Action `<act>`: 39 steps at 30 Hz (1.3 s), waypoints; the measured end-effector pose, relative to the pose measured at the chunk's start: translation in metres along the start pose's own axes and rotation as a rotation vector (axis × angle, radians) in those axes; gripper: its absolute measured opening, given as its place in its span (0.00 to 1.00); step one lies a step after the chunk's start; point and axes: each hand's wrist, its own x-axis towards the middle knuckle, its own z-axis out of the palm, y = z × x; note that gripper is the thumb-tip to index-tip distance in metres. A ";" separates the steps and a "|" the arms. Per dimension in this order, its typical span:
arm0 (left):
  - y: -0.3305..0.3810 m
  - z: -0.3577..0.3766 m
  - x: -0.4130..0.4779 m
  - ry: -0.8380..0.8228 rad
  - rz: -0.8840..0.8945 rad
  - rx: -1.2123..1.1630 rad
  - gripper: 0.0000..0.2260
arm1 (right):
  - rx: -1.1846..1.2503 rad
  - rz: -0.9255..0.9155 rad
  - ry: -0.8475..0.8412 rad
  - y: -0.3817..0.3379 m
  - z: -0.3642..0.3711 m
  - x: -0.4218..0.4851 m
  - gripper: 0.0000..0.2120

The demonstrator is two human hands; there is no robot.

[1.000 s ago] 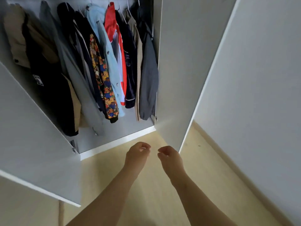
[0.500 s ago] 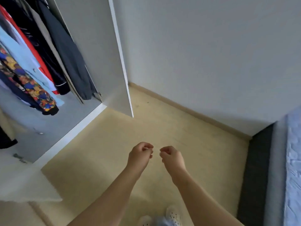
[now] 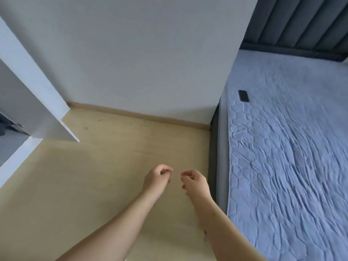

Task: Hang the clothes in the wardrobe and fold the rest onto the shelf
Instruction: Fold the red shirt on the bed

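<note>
Nearest the viewer, two bare forearms reach forward over a pale wooden floor (image 3: 84, 185). The left hand (image 3: 157, 178) and right hand (image 3: 194, 183) hover close together without touching, fingers loosely curled, holding nothing. Just to their right runs a bed with a blue quilted mattress (image 3: 291, 166). Farther along its left edge lies a dark phone (image 3: 243, 95). At far left stands the wardrobe's open door (image 3: 33, 95). No loose garment is in view. The step appears to be fetching the next one. It is best lifted by both shoulders, so it hangs straight for the hanger.
</note>
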 end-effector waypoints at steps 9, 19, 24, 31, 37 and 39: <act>0.055 0.204 -0.047 -0.137 -0.051 -0.019 0.10 | -0.012 0.155 0.097 0.084 -0.204 0.012 0.07; 0.095 0.332 -0.029 -0.308 -0.016 0.044 0.12 | 0.024 0.261 0.212 0.126 -0.314 0.042 0.07; 0.110 0.415 -0.033 -0.322 -0.054 0.120 0.13 | 0.099 0.306 0.225 0.160 -0.387 0.061 0.08; 0.135 0.580 -0.050 -0.249 -0.087 0.129 0.11 | 0.049 0.328 0.172 0.236 -0.537 0.111 0.08; 0.147 0.726 -0.097 -0.167 -0.277 0.120 0.07 | -0.065 0.371 0.068 0.305 -0.687 0.132 0.07; 0.155 0.763 -0.107 -0.181 -0.285 0.121 0.09 | -0.054 0.388 0.051 0.321 -0.722 0.136 0.07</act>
